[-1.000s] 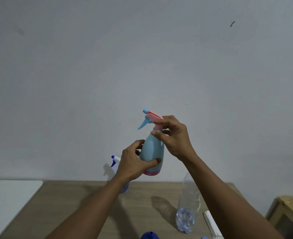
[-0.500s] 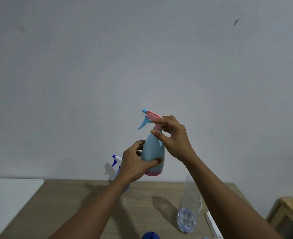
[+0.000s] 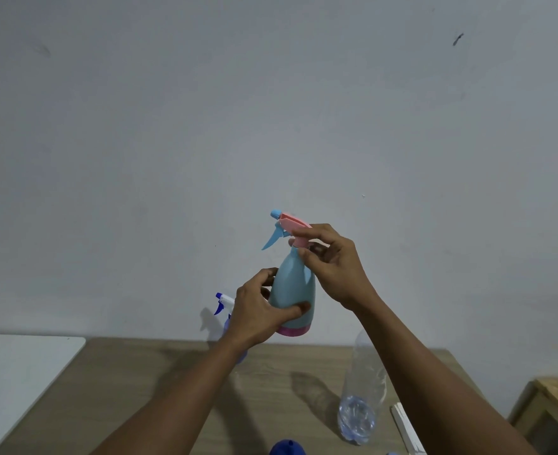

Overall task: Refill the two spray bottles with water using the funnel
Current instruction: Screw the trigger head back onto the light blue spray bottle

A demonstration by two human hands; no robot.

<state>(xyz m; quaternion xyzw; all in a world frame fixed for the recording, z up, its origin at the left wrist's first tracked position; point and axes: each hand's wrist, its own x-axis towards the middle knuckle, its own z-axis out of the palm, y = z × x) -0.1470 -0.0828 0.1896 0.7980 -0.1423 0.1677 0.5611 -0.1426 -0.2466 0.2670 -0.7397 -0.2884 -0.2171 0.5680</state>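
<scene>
Little has changed in the last second: the left hand (image 3: 258, 310) still grips the blue spray bottle (image 3: 290, 290), raised above the tabletop's (image 3: 133, 382) far edge, and the right hand (image 3: 333, 267) pinches its pink collar (image 3: 302, 242), fingers slightly shifted; the head looks still on, so unscrewing likely continues
</scene>
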